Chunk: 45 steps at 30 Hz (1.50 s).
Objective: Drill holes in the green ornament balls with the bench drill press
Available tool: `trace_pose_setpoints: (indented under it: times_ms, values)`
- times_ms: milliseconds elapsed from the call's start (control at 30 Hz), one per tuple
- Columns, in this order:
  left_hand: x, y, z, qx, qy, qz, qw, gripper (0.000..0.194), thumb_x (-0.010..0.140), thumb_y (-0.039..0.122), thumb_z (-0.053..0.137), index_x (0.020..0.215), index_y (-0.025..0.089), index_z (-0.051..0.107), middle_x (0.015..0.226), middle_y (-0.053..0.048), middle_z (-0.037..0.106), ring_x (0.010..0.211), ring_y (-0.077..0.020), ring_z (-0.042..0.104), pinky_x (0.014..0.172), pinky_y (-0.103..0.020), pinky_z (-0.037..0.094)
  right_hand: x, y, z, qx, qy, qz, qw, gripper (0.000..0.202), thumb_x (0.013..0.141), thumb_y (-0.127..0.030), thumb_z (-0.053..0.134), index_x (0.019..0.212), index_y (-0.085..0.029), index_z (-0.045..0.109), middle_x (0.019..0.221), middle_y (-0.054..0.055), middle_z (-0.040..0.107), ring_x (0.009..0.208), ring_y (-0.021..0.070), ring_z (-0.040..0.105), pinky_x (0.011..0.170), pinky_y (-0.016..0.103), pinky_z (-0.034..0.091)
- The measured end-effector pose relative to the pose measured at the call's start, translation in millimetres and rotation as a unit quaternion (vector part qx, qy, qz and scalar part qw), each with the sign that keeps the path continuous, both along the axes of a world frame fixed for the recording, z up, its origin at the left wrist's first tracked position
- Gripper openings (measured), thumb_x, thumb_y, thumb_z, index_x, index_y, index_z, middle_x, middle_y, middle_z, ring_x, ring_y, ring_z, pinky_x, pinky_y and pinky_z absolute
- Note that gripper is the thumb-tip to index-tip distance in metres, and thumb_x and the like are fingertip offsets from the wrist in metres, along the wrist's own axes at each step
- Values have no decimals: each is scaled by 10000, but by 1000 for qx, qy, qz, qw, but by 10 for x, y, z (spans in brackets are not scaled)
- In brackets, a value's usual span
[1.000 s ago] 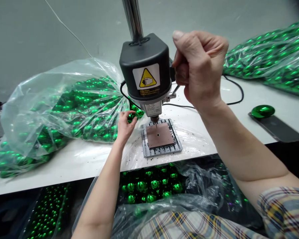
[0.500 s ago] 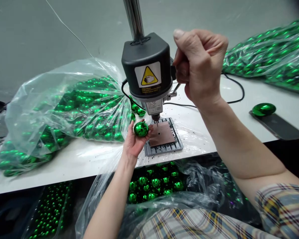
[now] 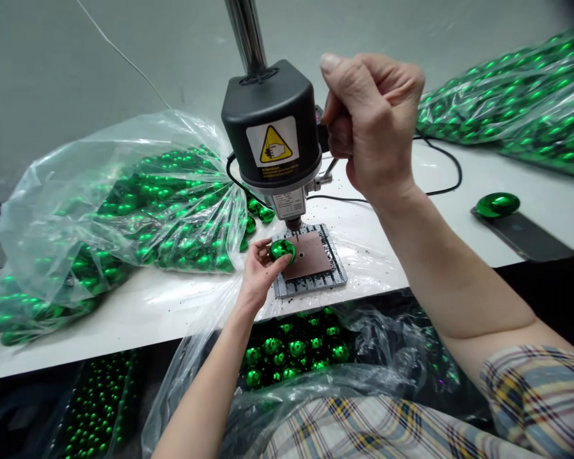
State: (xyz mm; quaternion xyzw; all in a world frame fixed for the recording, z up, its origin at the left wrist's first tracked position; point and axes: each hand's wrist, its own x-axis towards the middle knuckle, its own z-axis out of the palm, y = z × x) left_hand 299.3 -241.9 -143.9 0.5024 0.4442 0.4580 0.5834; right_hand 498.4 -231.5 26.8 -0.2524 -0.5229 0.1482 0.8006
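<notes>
A shiny green ball (image 3: 283, 251) is pinched between the thumb and fingers of my left hand (image 3: 259, 274). It is beside the drill bit, over the left part of a brown board (image 3: 313, 258) with a small dark hole. The board lies on the slotted metal base (image 3: 337, 278) of a bench drill press (image 3: 270, 121). My right hand (image 3: 380, 121) is closed in a fist at the right side of the machine head, around the feed lever (image 3: 331, 169), whose end is hidden in the fingers. Dark shavings speckle the base.
A clear bag of green balls (image 3: 124, 210) fills the table's left; another bag (image 3: 521, 102) lies back right. A phone (image 3: 530, 239) with a green ball (image 3: 498, 204) on it is near the right edge. Below the table edge is an open plastic bag of balls (image 3: 296, 349).
My left hand has turned over from palm up to a side grip and brought the ball slightly right, over the board. My right hand keeps its grip; the whole view has shifted slightly.
</notes>
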Motion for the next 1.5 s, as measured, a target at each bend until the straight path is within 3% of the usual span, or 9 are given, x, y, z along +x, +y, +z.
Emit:
trace_pose_setpoints:
  times_ms: [200, 400, 500, 633, 733, 833, 1000, 1200, 1500]
  values:
    - [168, 15, -287, 137, 170, -30, 975, 537, 707, 340, 844, 1175, 164, 648, 1084, -102, 721, 908, -195, 672, 755, -316, 541, 2, 4, -11, 32, 7, 24, 999, 445, 871, -242, 713, 463, -231, 535, 393, -61, 383, 308, 74, 224, 355, 337, 131]
    - [241, 135, -370, 111, 157, -33, 981, 613, 769, 443, 798, 1282, 162, 618, 1152, -122, 725, 1017, -243, 687, 922, -400, 544, -8, -12, -10, -10, -3, -10, 1000, 565, 838, -607, 724, 473, -243, 492, 421, -62, 370, 341, 73, 201, 370, 341, 156]
    - [198, 161, -365, 89, 118, -41, 988, 585, 766, 467, 802, 1238, 169, 628, 1146, -110, 728, 1055, -243, 680, 969, -400, 530, -18, -23, -5, -10, -5, -10, 1000, 594, 835, -676, 684, 481, -241, 490, 436, -57, 390, 349, 75, 210, 371, 344, 159]
    - [55, 135, -312, 53, 73, 2, 996, 561, 783, 530, 784, 1195, 193, 606, 1017, -72, 722, 860, -177, 672, 771, -309, 545, -26, -22, 4, 1, 10, 9, 1000, 556, 844, -562, 743, 472, -231, 495, 421, -73, 365, 336, 63, 168, 359, 345, 116]
    - [-20, 107, -228, -9, 9, 26, 1000, 558, 798, 543, 769, 1211, 224, 570, 962, -38, 703, 688, -120, 632, 633, -251, 507, -24, -24, 10, 17, 9, 18, 1000, 488, 880, -308, 738, 452, -235, 516, 395, -67, 355, 347, 82, 207, 366, 336, 153]
    - [-14, 104, -128, -71, -72, 14, 995, 557, 771, 484, 798, 1211, 236, 563, 969, -36, 705, 689, -126, 658, 618, -237, 505, -22, -29, 17, 11, 0, 0, 1000, 493, 902, -115, 637, 441, -238, 510, 396, -61, 367, 349, 92, 221, 380, 329, 197]
    - [50, 126, -68, -139, -125, 18, 982, 563, 753, 432, 795, 1227, 225, 574, 960, -48, 716, 728, -152, 682, 628, -248, 516, -26, 24, 96, -39, 17, -8, 999, 567, 941, -42, 563, 409, -218, 481, 375, -61, 320, 350, 84, 233, 400, 304, 213]
    - [123, 59, -177, -66, -47, 8, 997, 638, 662, 340, 881, 1224, 196, 617, 1059, -57, 716, 735, -115, 645, 654, -244, 502, -16, 142, 247, -127, 21, -10, 992, 631, 960, -1, 498, 371, -212, 419, 361, -52, 300, 345, 67, 244, 388, 276, 241]
    - [275, 72, -210, 15, 28, -31, 999, 621, 675, 306, 869, 1239, 197, 634, 980, -34, 708, 783, -142, 633, 702, -273, 523, -1, 162, 227, -125, -5, -24, 992, 608, 990, -11, 465, 420, -217, 415, 387, -66, 285, 412, 73, 268, 436, 265, 265]
